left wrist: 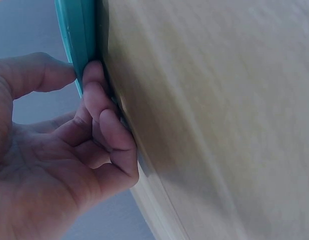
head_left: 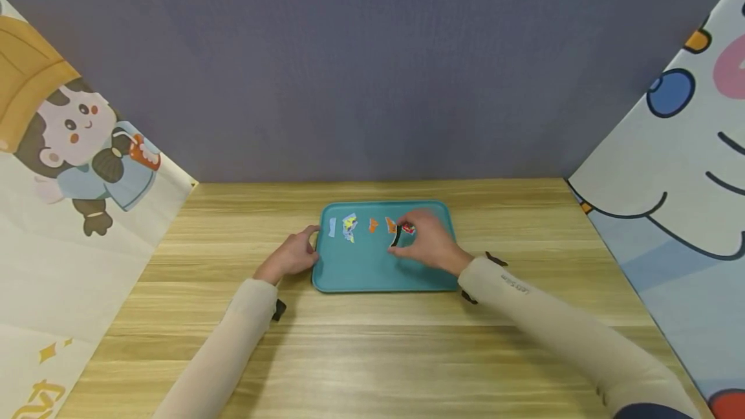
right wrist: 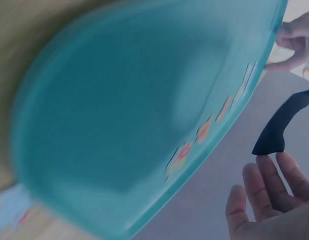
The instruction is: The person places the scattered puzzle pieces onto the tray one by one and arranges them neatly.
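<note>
The left hand [left wrist: 59,155] pinches the edge of a teal tray [left wrist: 79,30], its thumb [left wrist: 52,75] against the rim, curled fingers [left wrist: 117,132] beside the wood-grained table [left wrist: 204,110]; a grey surface [left wrist: 24,30] lies behind.

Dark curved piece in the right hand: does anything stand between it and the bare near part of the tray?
Nothing visible does. The right hand holds the dark curved piece over the tray, and the colourful pieces lie in its far half, out of that path.

Lt. wood-grain table [head_left: 372,354] w/ teal rect. tray [head_left: 355,269] on it, nr. far edge.
</note>
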`<state>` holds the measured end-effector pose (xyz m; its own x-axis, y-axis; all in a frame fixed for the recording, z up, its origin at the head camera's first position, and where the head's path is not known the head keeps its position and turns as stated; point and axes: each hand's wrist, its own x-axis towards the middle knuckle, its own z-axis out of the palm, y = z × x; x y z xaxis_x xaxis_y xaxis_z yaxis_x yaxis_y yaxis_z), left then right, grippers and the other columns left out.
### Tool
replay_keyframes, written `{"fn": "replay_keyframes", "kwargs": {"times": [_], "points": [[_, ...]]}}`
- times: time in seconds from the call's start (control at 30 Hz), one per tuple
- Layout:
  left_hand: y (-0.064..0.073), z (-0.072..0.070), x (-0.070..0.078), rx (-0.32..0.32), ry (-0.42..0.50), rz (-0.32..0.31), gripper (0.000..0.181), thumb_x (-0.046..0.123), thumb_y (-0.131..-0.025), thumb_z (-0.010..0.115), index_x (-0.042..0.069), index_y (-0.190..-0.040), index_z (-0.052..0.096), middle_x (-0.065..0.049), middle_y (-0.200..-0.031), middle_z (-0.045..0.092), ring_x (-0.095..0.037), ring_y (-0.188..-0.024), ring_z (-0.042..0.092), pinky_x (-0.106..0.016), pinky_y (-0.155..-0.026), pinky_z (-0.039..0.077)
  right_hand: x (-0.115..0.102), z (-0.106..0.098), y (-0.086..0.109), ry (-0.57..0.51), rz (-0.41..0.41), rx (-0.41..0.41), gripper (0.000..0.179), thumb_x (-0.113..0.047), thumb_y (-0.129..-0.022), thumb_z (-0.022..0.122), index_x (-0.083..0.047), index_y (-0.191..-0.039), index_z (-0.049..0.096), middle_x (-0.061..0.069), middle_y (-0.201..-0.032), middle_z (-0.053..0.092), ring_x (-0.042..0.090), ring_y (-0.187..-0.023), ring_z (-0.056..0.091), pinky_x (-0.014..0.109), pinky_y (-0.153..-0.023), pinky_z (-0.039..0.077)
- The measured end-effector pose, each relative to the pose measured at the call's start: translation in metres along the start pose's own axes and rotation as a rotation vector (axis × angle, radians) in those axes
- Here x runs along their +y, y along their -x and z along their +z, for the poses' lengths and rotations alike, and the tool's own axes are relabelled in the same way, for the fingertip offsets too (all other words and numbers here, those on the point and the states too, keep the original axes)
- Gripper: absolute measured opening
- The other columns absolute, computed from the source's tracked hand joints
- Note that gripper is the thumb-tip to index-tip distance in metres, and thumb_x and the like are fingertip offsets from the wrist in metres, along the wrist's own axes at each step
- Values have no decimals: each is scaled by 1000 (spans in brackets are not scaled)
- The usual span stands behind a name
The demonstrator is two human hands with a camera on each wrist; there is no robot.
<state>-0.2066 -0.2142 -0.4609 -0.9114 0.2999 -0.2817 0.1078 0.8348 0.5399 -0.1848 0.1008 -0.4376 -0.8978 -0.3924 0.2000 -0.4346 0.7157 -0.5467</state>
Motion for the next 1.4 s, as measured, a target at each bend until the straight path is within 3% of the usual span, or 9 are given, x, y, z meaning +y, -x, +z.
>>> {"fn": "replay_keyframes", "kwargs": {"times": [0.33, 0.6, 0.77, 0.97, 1.23, 1.4], "points": [[1, 1, 0, 22, -2, 15, 66, 8, -85, 59, 4, -145, 30, -8, -85, 60, -20, -71, 56, -34, -64, 48, -27, 30, -5, -72, -12, -130, 58, -40, -70, 82, -9, -116, 62, 2, -117, 58, 23, -119, 49, 41, -94, 40], [1, 2, 2, 25, -2, 16, 66, 8, -85, 59, 4, -145, 31, -8, -83, 60, -19, -69, 57, -33, -61, 48, -31, 47, -9, -95, -123, -146, 45, -27, -77, 78, -5, -114, 65, 4, -109, 64, 19, -101, 57, 37, -90, 42], [1, 1, 2, 26, -1, 23, 66, 8, -85, 59, 4, -144, 31, -8, -83, 60, -20, -69, 56, -33, -61, 48, -33, 51, -12, -37, -115, -173, 37, -24, -77, 77, -8, -110, 68, 1, -108, 65, 19, -107, 55, 37, -94, 39], [1, 1, 2, 32, -5, 28, 66, 8, -85, 59, 4, -144, 31, -8, -82, 60, -19, -69, 57, -33, -61, 48, -35, 49, -15, 51, -135, -221, 34, -16, -77, 79, -11, -109, 69, 3, -114, 61, 28, -119, 47, 44, -100, 34], [1, 1, 1, 26, 2, 29, 66, 8, -85, 59, 4, -144, 31, -8, -83, 60, -19, -68, 57, -33, -61, 48, -32, 52, -19, 168, -205, -313, 31, -12, -77, 78, -15, -107, 72, -1, -109, 59, 20, -101, 49, 37, -93, 37], [2, 1, 2, 30, -3, 33, 66, 7, -84, 59, 3, -144, 31, -8, -83, 60, -19, -70, 57, -34, -62, 48, -34, 54, -23, 163, -200, -323, 32, -8, -77, 77, -15, -108, 72, -2, -105, 60, 19, -96, 48, 33, -85, 41]]}}
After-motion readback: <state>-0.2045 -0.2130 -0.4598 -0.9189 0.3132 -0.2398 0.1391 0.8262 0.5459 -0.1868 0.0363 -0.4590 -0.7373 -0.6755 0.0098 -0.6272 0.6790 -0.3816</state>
